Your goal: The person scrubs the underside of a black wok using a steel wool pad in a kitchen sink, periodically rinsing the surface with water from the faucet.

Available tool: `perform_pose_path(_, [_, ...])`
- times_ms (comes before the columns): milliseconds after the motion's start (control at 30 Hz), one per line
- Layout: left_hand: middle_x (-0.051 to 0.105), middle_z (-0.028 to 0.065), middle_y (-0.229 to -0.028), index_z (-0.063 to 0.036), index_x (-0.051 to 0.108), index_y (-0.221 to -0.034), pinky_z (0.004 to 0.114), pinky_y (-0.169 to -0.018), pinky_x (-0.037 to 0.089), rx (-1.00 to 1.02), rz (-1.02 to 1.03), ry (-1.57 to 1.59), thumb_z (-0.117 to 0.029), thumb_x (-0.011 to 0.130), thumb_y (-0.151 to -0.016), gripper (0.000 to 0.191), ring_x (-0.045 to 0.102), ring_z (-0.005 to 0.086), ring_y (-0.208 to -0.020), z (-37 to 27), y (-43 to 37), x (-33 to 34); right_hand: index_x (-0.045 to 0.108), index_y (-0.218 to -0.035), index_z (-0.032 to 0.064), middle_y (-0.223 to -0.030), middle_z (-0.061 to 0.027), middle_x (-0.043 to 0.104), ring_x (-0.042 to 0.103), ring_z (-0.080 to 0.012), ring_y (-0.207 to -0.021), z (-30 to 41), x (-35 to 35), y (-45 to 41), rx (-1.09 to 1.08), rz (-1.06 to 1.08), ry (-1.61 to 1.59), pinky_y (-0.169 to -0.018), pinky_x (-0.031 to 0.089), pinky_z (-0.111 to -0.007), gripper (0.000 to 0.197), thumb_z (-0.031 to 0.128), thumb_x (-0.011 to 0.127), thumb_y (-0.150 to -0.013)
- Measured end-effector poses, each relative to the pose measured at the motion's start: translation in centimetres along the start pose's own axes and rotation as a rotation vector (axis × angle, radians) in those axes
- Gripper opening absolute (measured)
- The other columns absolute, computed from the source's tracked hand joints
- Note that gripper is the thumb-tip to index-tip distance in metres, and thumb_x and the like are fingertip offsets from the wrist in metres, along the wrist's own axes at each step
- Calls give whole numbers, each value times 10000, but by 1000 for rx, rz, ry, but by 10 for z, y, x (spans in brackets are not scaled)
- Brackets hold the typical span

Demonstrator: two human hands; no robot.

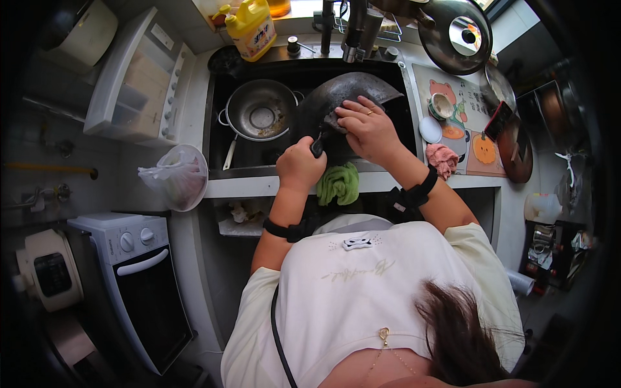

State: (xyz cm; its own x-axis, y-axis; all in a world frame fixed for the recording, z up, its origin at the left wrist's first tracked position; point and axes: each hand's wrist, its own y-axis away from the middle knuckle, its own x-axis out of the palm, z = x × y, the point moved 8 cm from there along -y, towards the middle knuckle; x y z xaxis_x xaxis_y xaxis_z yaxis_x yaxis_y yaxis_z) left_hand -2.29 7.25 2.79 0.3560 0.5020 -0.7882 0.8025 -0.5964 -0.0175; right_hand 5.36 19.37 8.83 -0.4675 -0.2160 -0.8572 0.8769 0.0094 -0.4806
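A dark wok is tilted over the sink, its sooty, worn outer side facing up. My left hand is closed around its black handle. Against the wok's outside lies my right hand, fingers spread flat over a small grey pad that is mostly covered. To the left in the sink sits a metal pan with two loop handles, brown residue inside it. A light-handled utensil leans beside that pan. The green cloth hangs over the front edge between my forearms.
A black faucet rises behind the sink. Yellow detergent bottle stands back left. To the right are an open small tub, its white lid, a pink cloth and a propped phone. A plastic bag sits left.
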Motion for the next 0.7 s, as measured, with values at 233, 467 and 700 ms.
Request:
perform_pose_path(233, [634, 148, -703, -92, 583, -745, 447, -623, 491, -1, 8, -5, -231, 610, -722, 144, 615, 364, -719, 1, -1, 8, 600, -880, 33, -1083, -127, 628, 550, -271, -1105, -20, -15, 12, 125, -112, 101, -1017, 362, -428, 165, 93, 572, -730])
perform_pose_path(467, [622, 168, -716, -80, 588, -762, 465, -640, 477, -20, 33, 49, -225, 597, -717, 152, 599, 382, -730, 0, -2, 8, 622, -941, 99, -1171, -30, 602, 511, -228, -1168, -7, -6, 14, 2, 6, 45, -1063, 306, -428, 232, 73, 605, -711])
perform_pose_path(700, [620, 178, -719, -81, 588, -773, 469, -648, 476, 8, 38, 56, -230, 594, -721, 158, 599, 388, -739, -4, -6, 12, 621, -876, 41, -1066, -110, 638, 565, -252, -1085, 13, 7, 3, 13, -39, 106, -1038, 339, -432, 179, 107, 586, -714])
